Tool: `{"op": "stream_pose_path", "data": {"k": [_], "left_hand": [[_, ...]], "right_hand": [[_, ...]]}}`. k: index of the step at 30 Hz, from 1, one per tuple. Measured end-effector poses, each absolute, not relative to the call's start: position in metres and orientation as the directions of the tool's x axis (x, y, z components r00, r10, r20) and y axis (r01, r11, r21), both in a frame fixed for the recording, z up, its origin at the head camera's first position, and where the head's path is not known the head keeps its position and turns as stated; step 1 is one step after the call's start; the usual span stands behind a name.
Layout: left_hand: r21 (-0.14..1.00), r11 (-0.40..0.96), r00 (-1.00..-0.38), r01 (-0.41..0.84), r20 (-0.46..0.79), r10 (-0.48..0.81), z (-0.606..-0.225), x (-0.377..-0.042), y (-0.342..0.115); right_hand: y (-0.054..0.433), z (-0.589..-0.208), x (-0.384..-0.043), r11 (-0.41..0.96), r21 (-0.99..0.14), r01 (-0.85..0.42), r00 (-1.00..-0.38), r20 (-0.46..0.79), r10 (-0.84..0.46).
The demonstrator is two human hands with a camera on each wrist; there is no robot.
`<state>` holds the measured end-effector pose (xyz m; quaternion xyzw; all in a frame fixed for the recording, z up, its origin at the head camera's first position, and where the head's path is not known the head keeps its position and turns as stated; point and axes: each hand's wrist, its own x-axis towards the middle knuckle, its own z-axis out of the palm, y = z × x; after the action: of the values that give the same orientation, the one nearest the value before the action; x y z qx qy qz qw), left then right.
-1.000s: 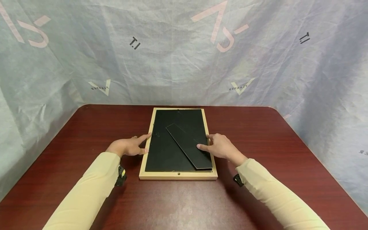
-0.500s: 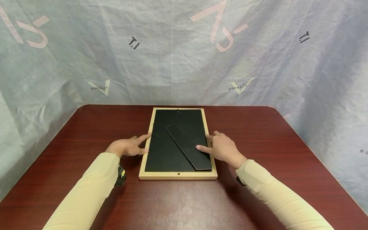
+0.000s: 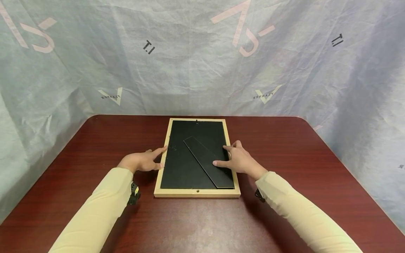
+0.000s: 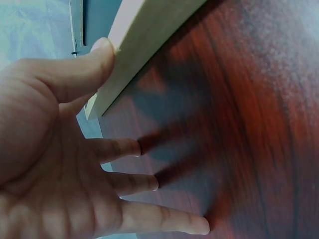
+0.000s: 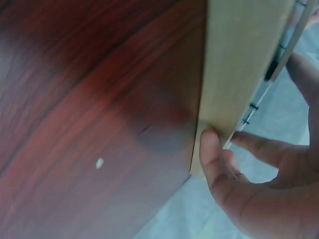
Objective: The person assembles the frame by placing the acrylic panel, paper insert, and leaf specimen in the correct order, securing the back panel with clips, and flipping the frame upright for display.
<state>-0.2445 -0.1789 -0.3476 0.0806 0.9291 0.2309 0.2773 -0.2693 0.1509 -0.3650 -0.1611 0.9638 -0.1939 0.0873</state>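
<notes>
A picture frame (image 3: 177,192) with a pale wooden border lies face down on the table, showing its black backing board (image 3: 180,165). A black easel stand (image 3: 205,161) slants across that board. My left hand (image 3: 139,161) touches the left border with thumb and index finger; in the left wrist view its other fingers spread out over the tabletop. At the right border, my right hand (image 3: 238,158) rests its thumb on the stand, its index fingertip at the board's edge. Another finger touches the frame's outer side (image 5: 239,59). Small dark tabs (image 5: 254,106) line the inner edge.
The dark red wooden table (image 3: 196,225) has rounded far corners. Behind it hangs a pale grey printed cloth (image 3: 190,70), which also covers both sides. A small white speck (image 5: 99,163) shows on the tabletop. A black wrist device (image 3: 134,194) sits on the left cuff.
My right hand has shifted slightly left; its index finger has moved from the border onto the board's edge, and its thumb has slid inward on the stand. The left hand stays in place.
</notes>
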Motion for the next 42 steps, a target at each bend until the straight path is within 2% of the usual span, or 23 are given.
{"op": "stream_pose_path", "data": {"k": [6,11,20,29,42], "left_hand": [[0.472,0.881,-0.825,0.027,-0.487,0.287,-0.3455,-0.2443,-0.1782],[0.476,0.879,-0.834,0.040,-0.468,0.292,-0.3442,-0.2431,-0.1768],[0.502,0.865,-0.820,-0.015,-0.500,0.276,-0.3426,-0.2433,-0.1764],[0.467,0.884,-0.819,0.012,-0.502,0.277,-0.3441,-0.2413,-0.1755],[0.465,0.885,-0.831,-0.025,-0.501,0.240,-0.3480,-0.2407,-0.1731]], "right_hand": [[0.1579,-0.3634,-0.2704,0.886,-0.354,-0.299,-0.937,-0.069,-0.344],[0.1595,-0.3628,-0.2702,0.898,-0.330,-0.292,-0.938,-0.086,-0.337],[0.1554,-0.3621,-0.2679,0.907,-0.326,-0.268,-0.944,-0.099,-0.315],[0.1548,-0.3641,-0.2672,0.903,-0.341,-0.260,-0.945,-0.102,-0.310],[0.1547,-0.3669,-0.2665,0.906,-0.327,-0.268,-0.946,-0.090,-0.313]]}}
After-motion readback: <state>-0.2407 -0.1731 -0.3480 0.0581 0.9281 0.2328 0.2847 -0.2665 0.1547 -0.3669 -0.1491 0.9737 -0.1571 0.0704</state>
